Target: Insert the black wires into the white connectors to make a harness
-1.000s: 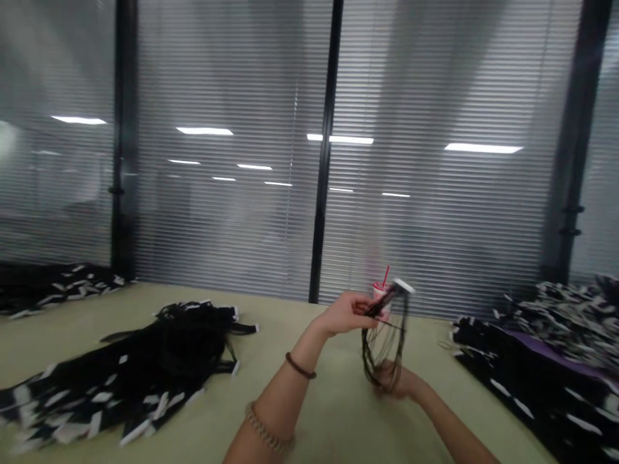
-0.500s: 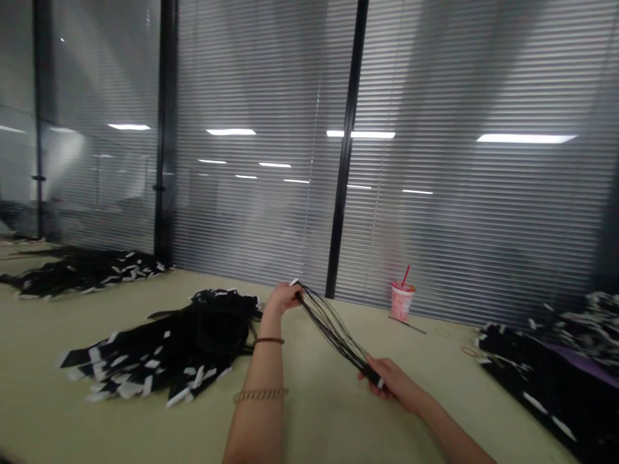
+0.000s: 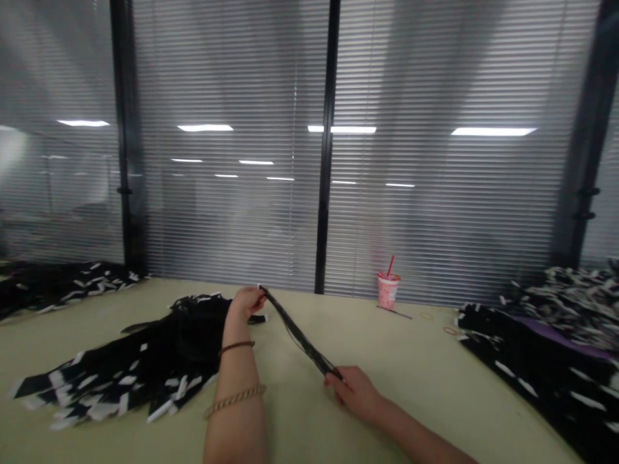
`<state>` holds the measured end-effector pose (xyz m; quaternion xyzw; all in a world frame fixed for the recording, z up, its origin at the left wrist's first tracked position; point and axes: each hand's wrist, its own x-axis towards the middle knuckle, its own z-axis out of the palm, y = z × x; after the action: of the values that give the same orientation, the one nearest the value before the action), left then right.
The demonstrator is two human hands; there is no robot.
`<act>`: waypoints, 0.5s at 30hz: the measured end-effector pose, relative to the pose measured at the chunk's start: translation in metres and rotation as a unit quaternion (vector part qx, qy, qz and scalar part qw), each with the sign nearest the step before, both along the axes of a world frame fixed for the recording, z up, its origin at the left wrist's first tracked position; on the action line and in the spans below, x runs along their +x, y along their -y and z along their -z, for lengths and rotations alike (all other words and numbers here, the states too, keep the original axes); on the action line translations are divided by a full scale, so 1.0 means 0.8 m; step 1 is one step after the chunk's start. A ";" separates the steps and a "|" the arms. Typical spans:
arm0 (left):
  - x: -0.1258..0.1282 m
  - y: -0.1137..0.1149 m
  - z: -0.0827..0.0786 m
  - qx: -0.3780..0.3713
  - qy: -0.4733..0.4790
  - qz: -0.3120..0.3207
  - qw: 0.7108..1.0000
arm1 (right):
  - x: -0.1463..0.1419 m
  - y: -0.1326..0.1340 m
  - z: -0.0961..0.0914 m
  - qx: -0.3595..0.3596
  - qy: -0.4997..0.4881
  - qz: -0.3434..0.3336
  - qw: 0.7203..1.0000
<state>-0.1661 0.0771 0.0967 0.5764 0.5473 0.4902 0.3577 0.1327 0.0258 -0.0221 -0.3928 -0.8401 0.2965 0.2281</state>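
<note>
Two closed hands grip a black strand bundle (image 3: 300, 335) by its ends, left hand (image 3: 248, 301) far, right hand (image 3: 355, 393) near, drawing it taut and straight above the tabletop (image 3: 300, 419).

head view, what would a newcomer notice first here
The eye goes first to the bundle of thin black strands stretched between the left hand and the right hand. Next come two black heaps with white tabs on the table, one left of the hands, one far right. A pink cup stands by the blinds.
</note>
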 end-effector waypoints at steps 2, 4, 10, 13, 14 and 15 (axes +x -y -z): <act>0.006 0.002 -0.007 -0.004 0.058 -0.062 0.996 | -0.004 0.007 0.000 0.055 0.017 0.013 0.998; 0.011 0.010 -0.015 -0.001 0.105 -0.095 0.990 | -0.003 0.014 -0.005 0.089 0.029 0.007 0.996; 0.007 0.066 -0.062 0.109 0.223 -0.248 0.936 | 0.005 0.043 -0.017 0.267 0.076 -0.133 0.951; 0.000 0.112 -0.092 0.239 0.273 -0.390 0.847 | 0.001 0.053 -0.012 0.331 0.123 -0.174 0.919; -0.002 0.129 -0.100 0.279 0.276 -0.422 0.817 | 0.000 0.054 -0.010 0.337 0.130 -0.179 0.915; -0.003 0.144 -0.108 0.311 0.277 -0.444 0.793 | -0.002 0.054 -0.007 0.337 0.134 -0.181 0.914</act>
<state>-0.1685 -0.0384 0.1832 0.1898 0.4386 0.8776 0.0378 0.1307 -0.0171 -0.0161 -0.1698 -0.9696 -0.0234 0.1744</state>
